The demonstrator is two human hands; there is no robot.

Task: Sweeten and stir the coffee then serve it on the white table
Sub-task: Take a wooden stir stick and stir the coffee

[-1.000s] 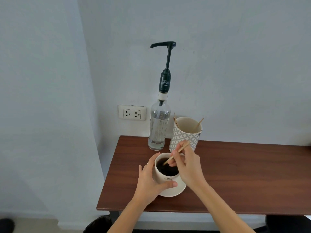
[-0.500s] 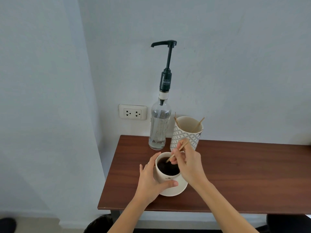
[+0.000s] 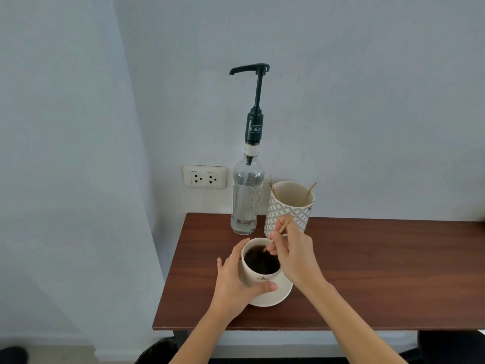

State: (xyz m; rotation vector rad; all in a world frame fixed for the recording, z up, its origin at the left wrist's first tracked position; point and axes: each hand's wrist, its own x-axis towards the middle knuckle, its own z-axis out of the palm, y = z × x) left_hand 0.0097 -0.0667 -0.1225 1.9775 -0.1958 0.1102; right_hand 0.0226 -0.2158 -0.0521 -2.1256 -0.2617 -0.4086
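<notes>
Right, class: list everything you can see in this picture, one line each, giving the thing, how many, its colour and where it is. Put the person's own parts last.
Table: one, dark brown wood, against the wall.
Coffee cup: one, cream, on a saucer near the table's left front.
Saucer: one, cream, under the cup.
Syrup bottle: one, clear with black pump, behind the cup.
Stick holder: one, patterned white-grey, right of the bottle.
Stir stick: one, tan, dipped in the coffee.
Wall socket: one, white, left of the bottle.
Left hand: grips the cup.
Right hand: pinches the stick.

We see a table (image 3: pixel 380 271) of dark brown wood grain with a soft sheen. The cup (image 3: pixel 258 281) looks matt cream ceramic, the stirrer (image 3: pixel 282 228) thin pale wood. The bottle (image 3: pixel 246 203) is clear glossy glass, its pump (image 3: pixel 258 82) black plastic. The wall (image 3: pixel 367 101) is matt, painted.
</notes>
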